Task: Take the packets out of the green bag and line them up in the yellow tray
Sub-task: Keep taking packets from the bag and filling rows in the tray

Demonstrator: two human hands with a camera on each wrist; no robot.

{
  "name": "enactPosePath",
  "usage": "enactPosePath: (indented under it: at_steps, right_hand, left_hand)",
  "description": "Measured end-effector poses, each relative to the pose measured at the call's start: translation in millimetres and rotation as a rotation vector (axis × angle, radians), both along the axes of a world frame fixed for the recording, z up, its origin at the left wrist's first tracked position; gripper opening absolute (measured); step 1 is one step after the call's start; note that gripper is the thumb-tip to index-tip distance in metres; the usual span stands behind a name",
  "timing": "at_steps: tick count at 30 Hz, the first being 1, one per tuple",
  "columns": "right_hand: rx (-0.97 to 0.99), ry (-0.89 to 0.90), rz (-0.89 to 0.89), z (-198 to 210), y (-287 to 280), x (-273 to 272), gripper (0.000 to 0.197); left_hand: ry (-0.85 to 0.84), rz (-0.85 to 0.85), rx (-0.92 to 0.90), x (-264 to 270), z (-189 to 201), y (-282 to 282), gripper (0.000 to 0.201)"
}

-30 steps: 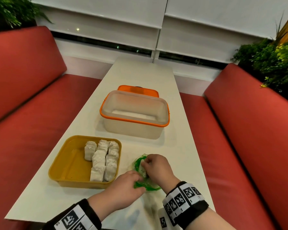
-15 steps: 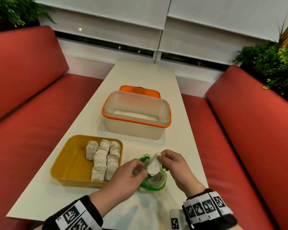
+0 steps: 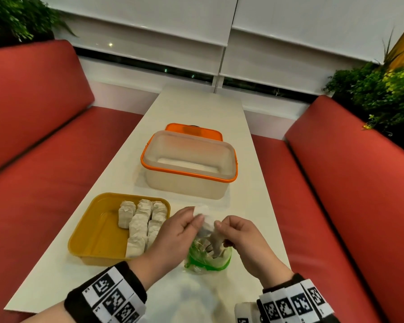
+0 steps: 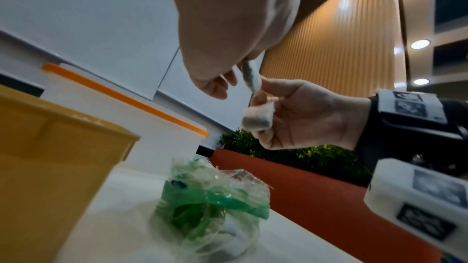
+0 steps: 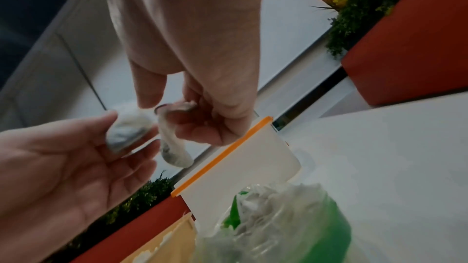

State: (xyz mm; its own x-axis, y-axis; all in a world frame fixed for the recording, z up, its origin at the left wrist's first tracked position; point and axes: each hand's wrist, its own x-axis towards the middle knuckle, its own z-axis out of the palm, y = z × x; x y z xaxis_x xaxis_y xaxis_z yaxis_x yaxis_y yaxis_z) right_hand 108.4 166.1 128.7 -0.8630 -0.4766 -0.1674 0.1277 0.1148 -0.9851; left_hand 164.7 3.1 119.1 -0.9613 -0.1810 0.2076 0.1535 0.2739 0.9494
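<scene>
The green bag stands crumpled on the white table, right of the yellow tray. Several white packets lie in rows in the tray's right half. Both hands hover just above the bag. My left hand pinches a white packet between thumb and fingers. My right hand pinches a second packet, which hangs down over the bag's mouth. The left wrist view shows the two packets close together above the bag. In the right wrist view the hanging packet dangles from my right fingers.
A clear tub with an orange rim stands behind the tray and bag, with an orange lid behind it. Red bench seats run along both sides of the narrow table. The near table edge is just below my wrists.
My left hand has left the bag, risen and taken hold of a packet. The right hand now holds a second packet over the bag's mouth.
</scene>
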Motion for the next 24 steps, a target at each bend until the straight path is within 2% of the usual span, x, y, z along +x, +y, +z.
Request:
enactPosePath:
  at_steps: [2, 4, 5, 8, 10, 15, 17, 21, 24]
  right_hand:
    - [0.126, 0.1, -0.022, 2.2, -1.2, 1.0, 0.031]
    - [0.22, 0.17, -0.004, 8.8, -6.2, 3.2, 0.04]
    - [0.241, 0.187, 0.023, 12.3, -9.9, 4.9, 0.041]
    - [0.24, 0.219, 0.101, 23.3, -23.3, 10.7, 0.034]
    - [0.227, 0.236, 0.12, 26.6, -31.7, 13.2, 0.026]
    - [0.158, 0.197, 0.18, 33.3, -47.4, 20.3, 0.029]
    - [0.096, 0.162, 0.21, 36.4, -53.7, 24.0, 0.029]
    - [0.09, 0.185, 0.173, 32.9, -71.3, 26.3, 0.032]
    - [0.132, 0.219, 0.136, 28.8, -83.4, 27.7, 0.034]
  left_hand:
    - [-0.231, 0.016, 0.316, -3.6, 2.1, -4.9, 0.028]
    - [-0.426, -0.044, 0.593, -5.7, 5.8, -10.6, 0.019]
    - [-0.496, -0.089, 0.654, -5.3, 7.5, -13.6, 0.014]
    - [-0.601, -0.195, 0.677, 2.6, 11.6, -18.1, 0.011]
    - [-0.624, -0.205, 0.695, 8.4, 13.5, -22.0, 0.014]
    - [-0.563, -0.028, 0.666, 13.9, 13.5, -38.4, 0.017]
    - [-0.553, -0.007, 0.646, 16.5, 14.3, -43.8, 0.018]
    - [-0.534, -0.127, 0.808, 28.5, 21.2, -55.8, 0.029]
    - [-0.48, -0.175, 0.772, 36.7, 19.1, -64.0, 0.039]
